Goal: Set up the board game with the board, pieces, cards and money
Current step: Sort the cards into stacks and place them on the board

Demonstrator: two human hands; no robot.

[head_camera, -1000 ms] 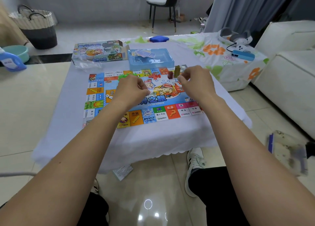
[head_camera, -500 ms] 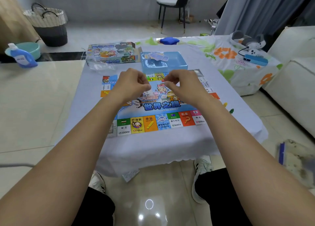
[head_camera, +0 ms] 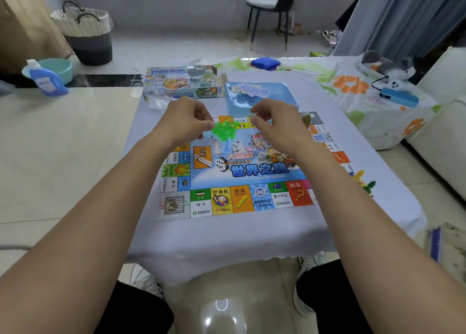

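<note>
Game board [head_camera: 242,182] lies flat on the white-clothed table [head_camera: 227,240], printed title upright toward the wearer, long axis left to right. Above its far half, left hand [head_camera: 185,121] and right hand [head_camera: 274,124], fingers curled, pinch a cluster of green plastic pieces [head_camera: 224,129] between them. Beyond: blue tray [head_camera: 285,94] holding cards [head_camera: 249,90]; game box [head_camera: 181,85] at far left.

Both hands raised over game board [head_camera: 242,174] on cloth-covered counter [head_camera: 227,235]. Left hand [head_camera: 185,121] pinches cluster of green pieces [head_camera: 223,130]; right hand [head_camera: 277,124] curled just beside it. Blue tray [head_camera: 282,91] with cards [head_camera: 251,90] and game box [head_camera: 180,85] behind board.
</note>
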